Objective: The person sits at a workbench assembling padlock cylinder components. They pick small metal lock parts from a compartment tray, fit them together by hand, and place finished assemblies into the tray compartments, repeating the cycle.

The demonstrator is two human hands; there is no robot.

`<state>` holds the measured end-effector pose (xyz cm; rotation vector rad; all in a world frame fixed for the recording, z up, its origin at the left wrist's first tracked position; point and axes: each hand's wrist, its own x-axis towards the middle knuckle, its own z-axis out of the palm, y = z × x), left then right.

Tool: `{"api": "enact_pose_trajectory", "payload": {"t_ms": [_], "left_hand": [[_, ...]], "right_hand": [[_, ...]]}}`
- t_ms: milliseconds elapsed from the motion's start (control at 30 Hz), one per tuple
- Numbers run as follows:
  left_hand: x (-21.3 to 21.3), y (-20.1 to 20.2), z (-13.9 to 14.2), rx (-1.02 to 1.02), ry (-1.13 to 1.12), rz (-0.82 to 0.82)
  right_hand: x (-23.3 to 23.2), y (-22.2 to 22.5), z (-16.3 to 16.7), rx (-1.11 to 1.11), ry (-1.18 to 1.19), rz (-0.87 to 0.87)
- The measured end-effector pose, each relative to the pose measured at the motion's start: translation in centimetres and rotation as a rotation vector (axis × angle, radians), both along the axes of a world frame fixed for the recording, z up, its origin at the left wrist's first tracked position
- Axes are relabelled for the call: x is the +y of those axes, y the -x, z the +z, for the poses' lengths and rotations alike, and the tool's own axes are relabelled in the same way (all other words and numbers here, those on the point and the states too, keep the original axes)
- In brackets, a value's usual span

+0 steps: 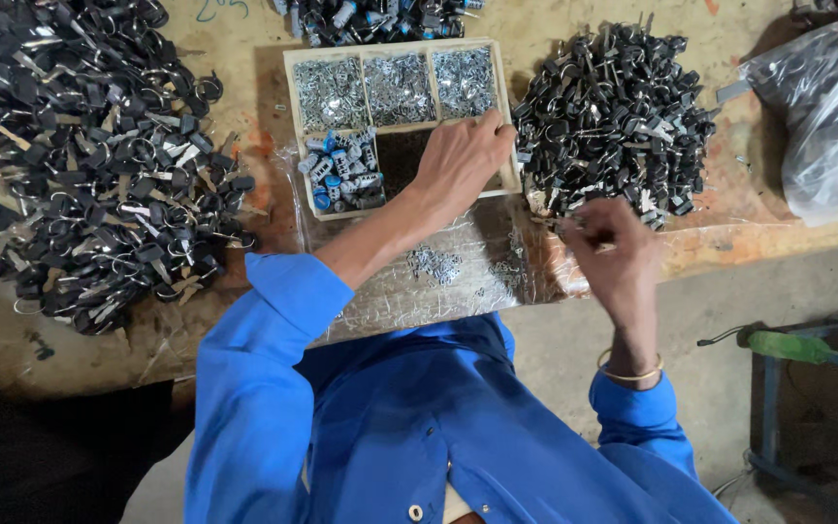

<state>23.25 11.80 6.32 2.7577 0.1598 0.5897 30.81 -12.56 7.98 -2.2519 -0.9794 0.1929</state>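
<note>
On the bench, a big heap of black keys lies at the far left. Next comes a wooden compartment tray of small metal parts; the left hand rests over its right side, fingers curled, grip unclear. Further right, the right hand pinches something tiny and blurred, just below a second key pile. A clear plastic bag sits at the far right.

A worn, scuffed wooden workbench with orange stains stands over a grey concrete floor; a blue metal frame stands at right
</note>
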Motion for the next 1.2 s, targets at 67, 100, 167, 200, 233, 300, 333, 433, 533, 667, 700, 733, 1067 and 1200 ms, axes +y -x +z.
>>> {"api": "enact_pose_trajectory", "payload": {"t_ms": [67, 100, 167, 200, 233, 300, 333, 433, 533, 667, 700, 733, 1067, 1200], "left_hand": [[0.2, 0.0, 0.1, -0.033, 0.013, 0.007], [0.2, 0.1, 0.2, -0.046, 0.022, 0.011], [0.4, 0.5, 0.3, 0.003, 0.188, 0.018], [0.5, 0.8, 0.3, 0.027, 0.271, 0.022], [0.8, 1.3, 0.3, 0.003, 0.332, 0.018], [2.1, 3.2, 0.5, -0.049, 0.449, 0.01], [2.6, 4.4, 0.7, -0.088, 0.492, 0.007], [3.7, 8.0, 1.2, -0.203, 0.588, 0.0], [4.3, 10.6, 1.5, -0.232, 0.664, 0.031], [4.1, 13.1, 1.2, -0.188, 0.803, 0.104], [4.2, 13.4, 1.0, -0.201, 0.817, 0.107], [4.2, 13.5, 0.8, -0.225, 0.832, 0.098], [4.1, 13.4, -1.4, -0.359, 0.792, 0.083], [4.1, 13.5, -1.8, -0.395, 0.762, 0.08]], "right_hand": [[1.1, 0.9, -0.8, 0.036, -0.139, 0.14], [1.6, 1.5, -1.2, 0.058, -0.206, 0.21], [2.6, 2.4, -2.0, 0.145, -0.28, 0.291], [3.0, 2.8, -2.3, 0.189, -0.317, 0.332], [3.4, 3.0, -2.5, 0.223, -0.297, 0.337], [4.0, 3.2, -3.1, 0.289, -0.258, 0.347], [4.2, 3.2, -3.4, 0.26, -0.25, 0.344], [4.7, 3.3, -4.6, 0.233, -0.23, 0.31], [4.9, 3.7, -5.4, 0.332, -0.231, 0.221], [4.9, 3.7, -4.7, 0.396, -0.218, 0.194], [4.9, 3.5, -4.1, 0.394, -0.205, 0.211], [4.9, 3.4, -3.6, 0.326, -0.194, 0.228], [5.3, 2.7, -0.7, 0.372, -0.153, 0.239], [5.7, 2.6, -0.3, 0.393, -0.146, 0.218]]}}
